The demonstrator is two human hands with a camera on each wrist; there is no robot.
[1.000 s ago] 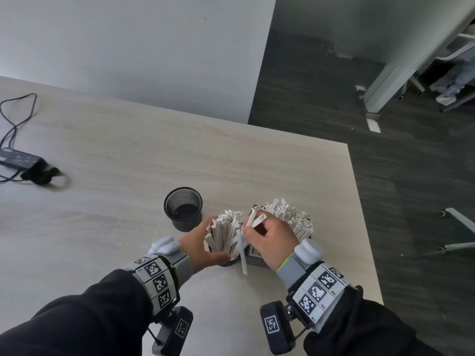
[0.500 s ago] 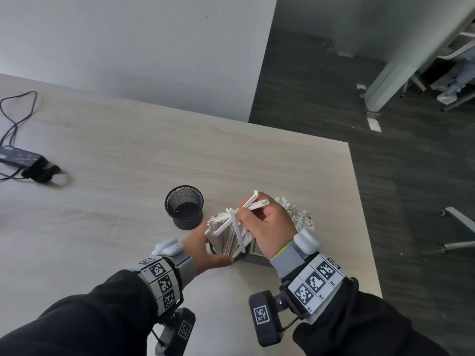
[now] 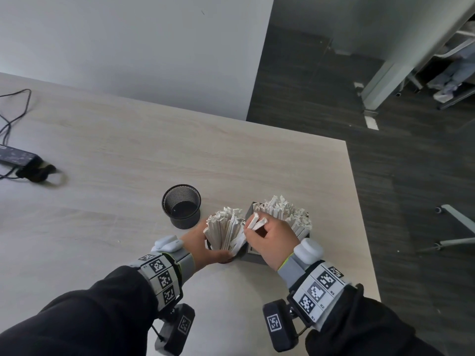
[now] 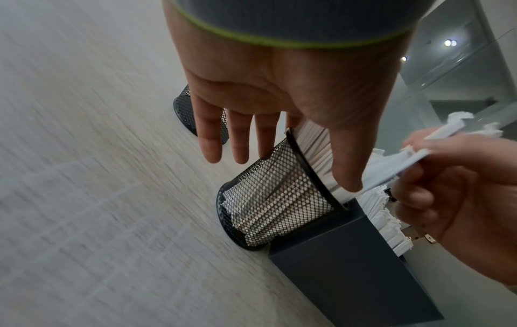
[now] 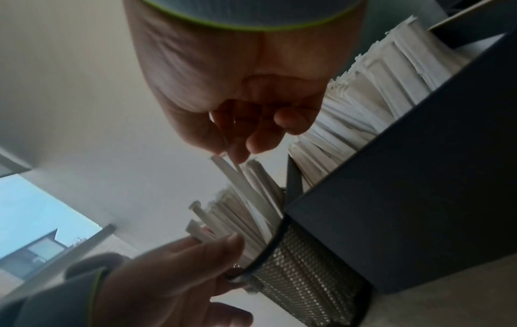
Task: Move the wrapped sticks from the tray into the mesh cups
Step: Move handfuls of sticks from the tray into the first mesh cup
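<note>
Near the table's front right stands a dark grey tray [image 3: 253, 255] packed with white wrapped sticks [image 3: 285, 214]. Against its left side is a black mesh cup [image 4: 277, 203] crammed with upright sticks [image 3: 226, 232]. My left hand [image 3: 203, 240] brackets this cup: the thumb [image 4: 344, 159] lies on the sticks at the rim, and the straight fingers [image 4: 238, 137] reach past its far side. My right hand [image 3: 259, 232] hovers between cup and tray and pinches two wrapped sticks [image 3: 257, 223]. A second mesh cup [image 3: 181, 205] stands empty just behind and left.
A black power adapter [image 3: 18, 160] with cables lies at the table's far left. The table's right edge [image 3: 359, 201] runs close beside the tray, and dark floor with chair legs [image 3: 457, 227] lies beyond. A grey wall stands behind the table.
My right hand rose over the full cup with sticks, then came back down and right toward the tray's edge. The stick that hung out of the cup's front has gone. The left hand stayed.
</note>
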